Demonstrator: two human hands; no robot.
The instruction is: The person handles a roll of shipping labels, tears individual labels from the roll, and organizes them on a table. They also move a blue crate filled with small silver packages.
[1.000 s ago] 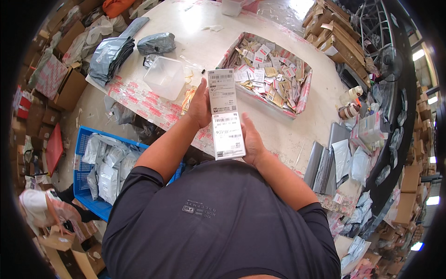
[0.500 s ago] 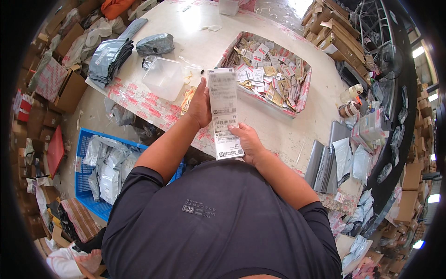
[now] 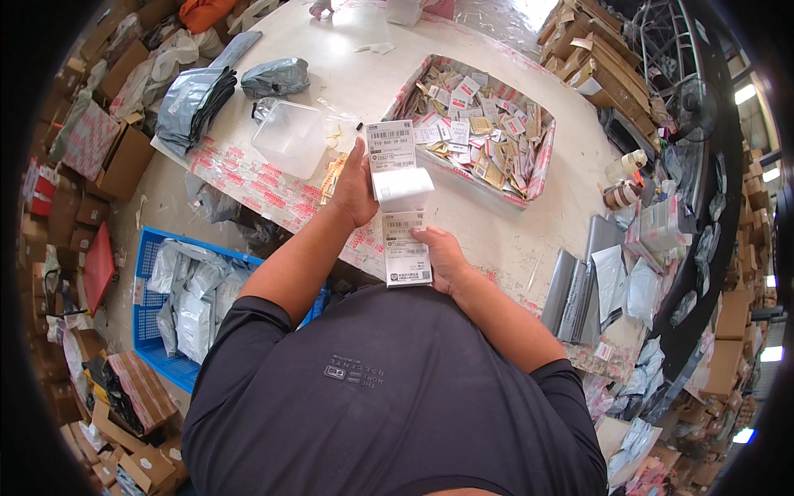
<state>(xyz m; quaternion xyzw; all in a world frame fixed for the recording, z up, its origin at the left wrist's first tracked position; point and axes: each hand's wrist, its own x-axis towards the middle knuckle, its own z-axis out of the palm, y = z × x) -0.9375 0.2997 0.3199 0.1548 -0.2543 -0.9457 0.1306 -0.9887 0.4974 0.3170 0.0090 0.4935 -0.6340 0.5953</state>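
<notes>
A strip of white printed shipping labels (image 3: 401, 149) is held between my two hands in front of my belly, over the near edge of the table. My left hand (image 3: 356, 188) is closed on the left side of its far part, thumb along the edge. My right hand (image 3: 441, 255) grips the near part from the right, its thumb on top. Between the hands, part of the strip curls up and shows a blank side. Beyond them stands an open carton (image 3: 538, 175) with many small printed cards (image 3: 484, 124) heaped inside. A clear plastic bin (image 3: 289, 140) sits left of my left hand.
Grey mailer bags (image 3: 194, 107) lie at the table's left edge. A blue crate (image 3: 157, 331) of packed mailers stands on the floor at left. Grey rolls (image 3: 571, 289) lie right of me. Another person's hand (image 3: 321, 8) shows at the table's far edge.
The label strip has gone from flat to curled up in the middle. Another person's hand has appeared at the far edge. A white and dark shape at lower left has gone, showing cardboard boxes.
</notes>
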